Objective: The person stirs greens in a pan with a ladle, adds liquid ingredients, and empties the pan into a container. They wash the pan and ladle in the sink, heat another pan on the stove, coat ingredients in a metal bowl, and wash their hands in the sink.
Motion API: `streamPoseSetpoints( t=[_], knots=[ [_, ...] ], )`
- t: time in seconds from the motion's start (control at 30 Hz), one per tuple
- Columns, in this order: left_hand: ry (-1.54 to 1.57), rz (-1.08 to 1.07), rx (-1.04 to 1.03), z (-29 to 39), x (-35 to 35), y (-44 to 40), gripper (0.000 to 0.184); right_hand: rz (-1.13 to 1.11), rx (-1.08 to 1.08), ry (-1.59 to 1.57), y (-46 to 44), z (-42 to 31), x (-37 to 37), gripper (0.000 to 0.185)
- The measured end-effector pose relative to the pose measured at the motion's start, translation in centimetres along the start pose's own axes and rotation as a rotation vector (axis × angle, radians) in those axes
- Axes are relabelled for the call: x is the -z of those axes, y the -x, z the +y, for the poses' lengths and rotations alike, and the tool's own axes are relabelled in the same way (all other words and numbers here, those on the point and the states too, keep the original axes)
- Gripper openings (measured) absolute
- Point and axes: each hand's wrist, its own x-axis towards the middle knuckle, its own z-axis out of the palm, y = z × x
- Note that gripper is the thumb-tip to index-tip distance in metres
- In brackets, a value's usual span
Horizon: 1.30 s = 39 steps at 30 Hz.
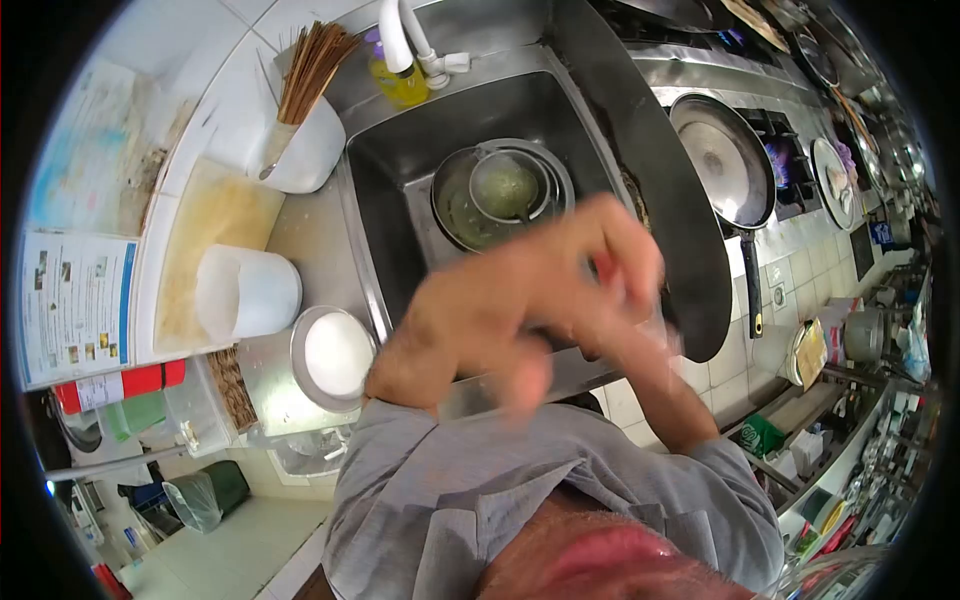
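Note:
Both hands are in front of the sink, overlapping and smeared by motion. My left hand [465, 310] reaches in from the left, with one blurred digit pointing down. From the lower right comes my right hand [602, 318], meeting or crossing the left one; which curled fingers belong to which hand is unclear. Nothing held can be made out. Beyond them, in the sink [400, 150], a strainer [505, 185] with pale green contents rests over a metal bowl [450, 205] holding greenish liquid.
Left of the sink are a bowl of white contents [338, 352], a white container [250, 292] and a holder with thin brown sticks [312, 150]. A faucet [395, 40] and yellow soap bottle [402, 88] stand behind. On the right, a frying pan [715, 160] sits near a lit burner [785, 165].

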Motion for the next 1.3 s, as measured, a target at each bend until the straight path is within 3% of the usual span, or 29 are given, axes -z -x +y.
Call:
streamPoseSetpoints(
  t=[0.03, 0.07, 0.1, 0.17, 0.23, 0.3, 0.43, 0.47, 0.5, 0.53, 0.6, 0.67, 0.73, 0.77, 0.9, 0.97, 1.03, 1.07, 1.1, 1.13, 1.17, 1.23, 1.3],
  knots=[
    [-0.183, 0.130, 0.233, -0.4, 1.2, 0.2, 0.043, 0.005, -0.049, -0.211, 2.0, -0.7, -0.3, 0.046],
    [-0.494, -0.028, 0.315, -4.6, 5.0, 1.0, 0.038, 0.013, -0.104, -0.194, 2.6, -1.8, -0.2, 0.049],
    [-0.737, -0.029, 0.476, -7.6, 7.9, 1.9, 0.035, 0.031, -0.159, -0.185, 3.2, -2.3, 0.0, 0.053],
    [-1.195, 0.134, 0.489, -14.6, 14.7, 5.3, 0.037, 0.072, -0.133, -0.099, 1.5, -0.8, 1.5, 0.056],
    [-1.490, 0.133, 0.458, -17.5, 20.6, 6.3, 0.042, 0.117, -0.110, -0.021, 0.9, -0.9, 2.3, 0.060],
    [-1.775, 0.085, 0.421, -19.0, 25.2, 6.4, 0.053, 0.200, 0.089, 0.642, 0.9, -1.6, 1.9, 0.063],
    [-1.817, -0.091, 0.357, -21.8, 31.7, 6.2, 0.053, 0.240, 0.017, 0.574, 3.9, -2.9, 0.5, 0.059],
    [-1.803, -0.103, 0.346, -22.1, 32.4, 5.5, 0.053, 0.193, -0.017, 0.357, 4.3, -2.7, 0.6, 0.056],
    [-1.696, -0.198, 0.596, -21.8, 32.8, 4.6, 0.052, 0.142, -0.048, 0.143, 4.4, -2.6, 0.7, 0.054],
    [-1.575, -0.283, 0.835, -21.6, 33.1, 3.5, 0.051, 0.154, -0.048, 0.142, 4.0, -2.7, 1.1, 0.054],
    [-1.547, -0.327, 0.895, -21.5, 33.8, 2.2, 0.051, 0.002, -0.046, -0.160, 3.0, -2.3, 1.5, 0.058],
    [-1.515, -0.354, 0.988, -21.5, 34.3, 2.3, 0.051, 0.003, -0.064, -0.218, 2.2, -2.3, 1.3, 0.064],
    [-1.697, -0.300, 0.591, -21.7, 33.9, 3.4, 0.045, -0.026, -0.107, -0.262, 1.4, -2.0, 1.0, 0.070],
    [-1.742, -0.242, 0.530, -21.8, 33.4, 3.9, 0.048, 0.035, -0.087, -0.273, 0.9, -1.8, 1.0, 0.073],
    [-1.876, -0.129, 0.565, -22.6, 31.3, 6.7, 0.048, 0.050, -0.057, -0.292, 1.0, -2.3, -0.2, 0.073],
    [-1.829, 0.195, 0.219, -23.5, 30.6, 7.8, 0.043, 0.043, -0.065, -0.265, 1.3, -3.5, -0.1, 0.072],
    [-1.621, 0.618, 0.245, -25.2, 28.0, 11.2, 0.036, 0.031, -0.075, -0.256, 1.8, -3.0, -0.6, 0.071],
    [-1.217, 0.910, 0.513, -26.5, 26.1, 13.4, 0.027, 0.051, -0.068, -0.174, 1.8, -2.5, -1.0, 0.065],
    [-0.696, 1.134, 0.559, -31.0, 27.5, 18.8, 0.020, 0.068, -0.058, -0.092, 1.7, -2.2, -1.4, 0.060],
    [0.006, 1.216, 0.703, -28.0, 23.5, 19.2, 0.017, 0.087, -0.083, -0.046, 3.1, -3.4, -2.7, 0.061],
    [0.194, 1.371, 0.805, -27.8, 21.0, 20.1, 0.015, 0.075, -0.085, -0.047, 3.2, -2.9, -3.1, 0.061],
    [0.325, 1.407, 0.736, -28.8, 18.9, 21.3, 0.011, 0.052, -0.031, 0.035, 3.5, -2.2, -3.1, 0.061],
    [0.350, 1.539, 0.811, -28.2, 17.1, 20.9, 0.011, 0.057, -0.054, 0.034, 2.6, -3.3, -2.7, 0.062]
  ],
)
